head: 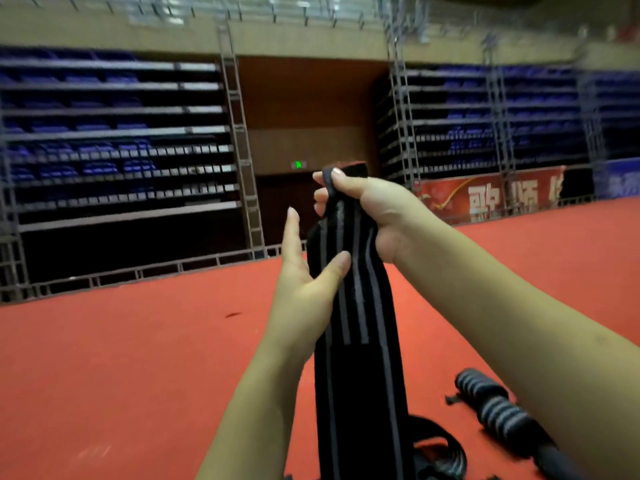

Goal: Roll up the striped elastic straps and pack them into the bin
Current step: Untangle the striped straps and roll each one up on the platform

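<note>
One striped strap (356,306) is held upright above the red floor (138,358), its top end gripped by the curled fingers of the right hand (374,209), probably so rolling can start there. It is steadied lower down between the thumb and straight fingers of the left hand (308,271). Two rolled straps (491,400) lie on the floor; no bin is seen.

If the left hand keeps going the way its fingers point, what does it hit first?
Probably nothing: the left hand points up and away beside the strap, which its thumb already touches. Beyond looks free; depth is unclear.
</note>
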`<state>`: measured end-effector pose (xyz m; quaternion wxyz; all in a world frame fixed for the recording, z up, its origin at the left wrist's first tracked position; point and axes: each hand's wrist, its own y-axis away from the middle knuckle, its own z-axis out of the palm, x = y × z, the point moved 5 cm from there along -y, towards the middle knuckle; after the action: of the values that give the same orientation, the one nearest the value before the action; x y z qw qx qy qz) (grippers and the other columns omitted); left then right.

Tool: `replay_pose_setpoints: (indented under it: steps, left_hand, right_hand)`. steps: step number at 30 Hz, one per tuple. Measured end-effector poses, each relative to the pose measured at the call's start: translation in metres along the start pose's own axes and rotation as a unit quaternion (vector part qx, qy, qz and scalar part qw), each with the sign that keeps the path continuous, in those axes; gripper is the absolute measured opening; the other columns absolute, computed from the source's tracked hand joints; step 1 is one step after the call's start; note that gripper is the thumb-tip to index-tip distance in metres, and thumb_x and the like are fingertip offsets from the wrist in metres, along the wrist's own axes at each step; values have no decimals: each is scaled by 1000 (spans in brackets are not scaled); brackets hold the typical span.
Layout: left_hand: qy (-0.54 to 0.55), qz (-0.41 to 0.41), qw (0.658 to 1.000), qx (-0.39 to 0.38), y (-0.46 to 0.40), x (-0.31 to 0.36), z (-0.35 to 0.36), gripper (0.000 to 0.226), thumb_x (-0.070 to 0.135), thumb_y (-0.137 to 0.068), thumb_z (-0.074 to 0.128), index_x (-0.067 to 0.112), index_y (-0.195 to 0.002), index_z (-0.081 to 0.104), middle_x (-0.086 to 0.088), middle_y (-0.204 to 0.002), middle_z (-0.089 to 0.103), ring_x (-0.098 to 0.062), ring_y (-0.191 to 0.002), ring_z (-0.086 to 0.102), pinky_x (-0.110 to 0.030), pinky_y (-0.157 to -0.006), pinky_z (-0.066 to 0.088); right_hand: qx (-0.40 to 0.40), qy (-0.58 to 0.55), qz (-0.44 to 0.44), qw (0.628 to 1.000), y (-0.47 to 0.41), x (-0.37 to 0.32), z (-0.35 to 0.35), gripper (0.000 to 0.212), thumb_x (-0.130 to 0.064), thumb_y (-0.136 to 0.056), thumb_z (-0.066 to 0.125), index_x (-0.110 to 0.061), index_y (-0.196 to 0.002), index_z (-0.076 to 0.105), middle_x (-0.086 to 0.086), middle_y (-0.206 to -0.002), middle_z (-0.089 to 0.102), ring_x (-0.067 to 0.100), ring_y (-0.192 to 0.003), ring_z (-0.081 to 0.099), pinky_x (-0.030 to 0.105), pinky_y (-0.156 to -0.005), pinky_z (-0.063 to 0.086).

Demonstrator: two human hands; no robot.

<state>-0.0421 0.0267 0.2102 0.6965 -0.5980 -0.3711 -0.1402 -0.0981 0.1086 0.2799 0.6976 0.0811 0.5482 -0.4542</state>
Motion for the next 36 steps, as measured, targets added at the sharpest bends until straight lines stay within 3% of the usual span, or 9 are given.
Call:
replay_pose_setpoints:
  steps: [4,8,13,16,20,25,30,32,36]
  left_hand:
    - [18,-7,1000,1,-7,14,9,68,10,-97,59,35,-152,30,11,-143,53,-3,-127,54,-34,-108,45]
    - [58,-47,997,0,2,17,14,48,7,-97,57,31,-138,49,6,-123,69,-11,-112,67,-35,-97,53]
    - [121,-92,988,21,36,6,22,29,2,-96,52,17,-119,63,-6,-108,75,-22,-101,71,-31,-82,58]
    - [120,-113,985,43,57,-7,20,22,6,-97,52,14,-112,66,-8,-102,75,-19,-89,72,-25,-71,58]
    - [86,-104,988,81,74,-21,8,18,13,-97,53,18,-106,68,-4,-98,76,-18,-90,73,-26,-72,56]
    - [53,-154,986,40,99,-48,0,25,33,-84,56,25,-100,73,-5,-103,76,-23,-97,72,-36,-83,57]
    - [154,-246,956,43,119,-76,-10,35,16,-80,57,24,-110,71,-13,-103,75,-25,-84,72,-33,-71,59]
    - [187,-262,946,47,121,-83,-11,32,12,-76,57,26,-97,77,-12,-92,75,-20,-70,70,-28,-59,57]
    - [203,-273,939,50,120,-92,-10,34,1,-80,52,20,-78,79,-10,-83,73,-17,-66,68,-24,-56,54]
  right_hand:
    - [12,-15,0,1000,-3,-20,1,28,-22,-101,46,-13,-83,65,3,-67,71,12,-64,66,27,-53,54]
    - [-20,6,-2,1000,-4,-18,-6,31,-27,-105,36,-8,-104,60,6,-85,73,13,-69,72,26,-56,57]
    - [-51,39,26,998,11,9,-27,60,-50,-102,24,-5,-106,63,15,-92,74,21,-81,73,32,-69,60]
    - [-26,84,1,996,29,31,-49,56,-55,-92,42,-7,-101,68,14,-99,72,26,-90,68,40,-87,52]
    - [-50,206,-29,977,72,71,-72,33,-38,-81,61,-15,-102,70,7,-99,73,18,-88,67,32,-75,55]
    - [-23,112,2,993,102,113,-93,28,-9,-75,72,-9,-103,70,13,-94,74,19,-80,70,27,-62,58]
    - [-42,50,57,996,108,140,-100,31,3,-72,67,-11,-99,76,14,-101,73,23,-85,71,30,-70,59]
    - [-45,-6,88,995,107,151,-104,34,-1,-70,57,-13,-94,77,13,-97,73,23,-80,69,30,-67,57]
    - [-75,-58,128,987,100,167,-114,43,-17,-52,84,-18,-94,76,7,-99,72,20,-78,59,28,-71,42]
